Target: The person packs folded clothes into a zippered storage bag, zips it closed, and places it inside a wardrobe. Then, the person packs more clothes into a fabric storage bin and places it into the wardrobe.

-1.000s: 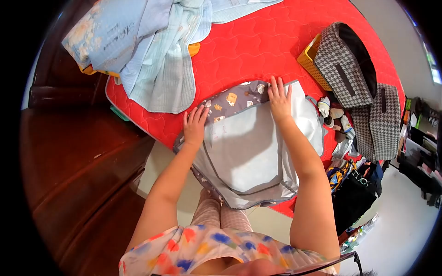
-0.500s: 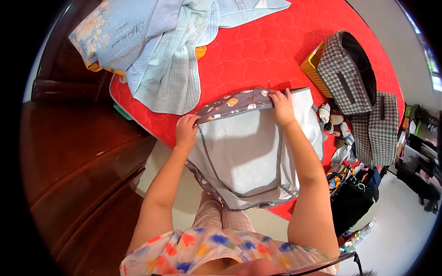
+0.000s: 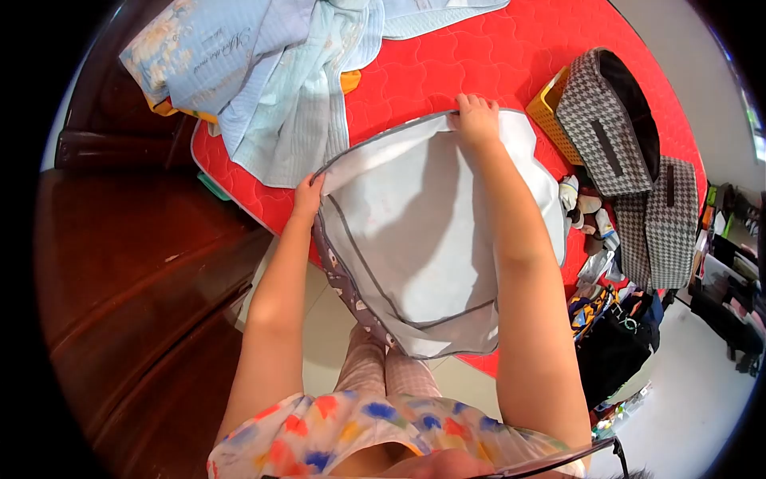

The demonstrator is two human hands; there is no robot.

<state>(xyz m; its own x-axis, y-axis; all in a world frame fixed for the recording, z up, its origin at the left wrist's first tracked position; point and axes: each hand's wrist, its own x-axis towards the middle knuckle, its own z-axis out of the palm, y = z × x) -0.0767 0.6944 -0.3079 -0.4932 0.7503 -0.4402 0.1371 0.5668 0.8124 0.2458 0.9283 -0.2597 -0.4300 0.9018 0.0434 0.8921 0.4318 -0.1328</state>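
A fabric storage bag (image 3: 399, 231) with a white lining, dark seams and a printed grey-brown outside lies at the bed's edge, its wide mouth facing up toward me. My left hand (image 3: 308, 196) is closed on the left corner of its rim. Farther out, my right hand (image 3: 479, 121) grips the far rim, with the fingers bent over the edge. The lining is spread between both hands, and my right forearm hides part of its right side. Some of the printed outside shows along the lower left.
A red quilted mattress (image 3: 455, 72) bears pale blue bedding (image 3: 279, 104) at the far left. To the right are a yellow basket (image 3: 550, 108), a houndstooth storage box (image 3: 610, 124), small rolled items (image 3: 586, 207) and dark clothes (image 3: 614, 351). Dark wooden furniture (image 3: 144, 271) stands left.
Both hands have shifted outward, the right one farther away and the left one slightly left and up. The far rim has been pulled out, so the mouth is wider and the printed far side is hidden.
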